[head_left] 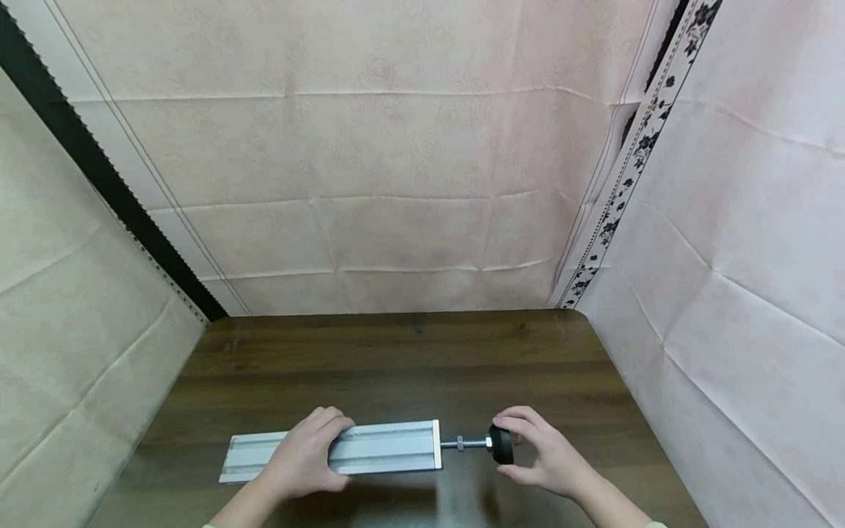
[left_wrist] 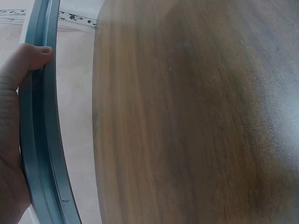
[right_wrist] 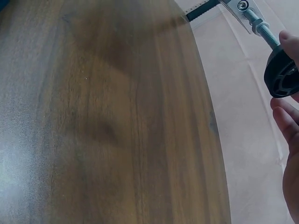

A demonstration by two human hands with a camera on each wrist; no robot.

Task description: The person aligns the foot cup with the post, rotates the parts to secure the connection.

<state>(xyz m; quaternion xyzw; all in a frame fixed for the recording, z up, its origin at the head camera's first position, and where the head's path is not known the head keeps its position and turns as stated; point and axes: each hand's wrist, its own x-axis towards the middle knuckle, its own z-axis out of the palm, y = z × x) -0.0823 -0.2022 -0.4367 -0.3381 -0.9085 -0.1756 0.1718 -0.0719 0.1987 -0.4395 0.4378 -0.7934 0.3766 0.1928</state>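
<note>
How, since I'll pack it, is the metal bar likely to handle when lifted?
Probably stiff: the metal bar shows no sag past the left hand. Perhaps slippery, given its smooth faces. Likely tippy stood on its thin bolt and black disc.

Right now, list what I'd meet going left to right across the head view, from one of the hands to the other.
Left hand → pale end plate → threaded rod → black foot → right hand.

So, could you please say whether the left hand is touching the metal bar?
Touching; in the left wrist view, the left hand grips the metal bar, thumb over its side.
</note>
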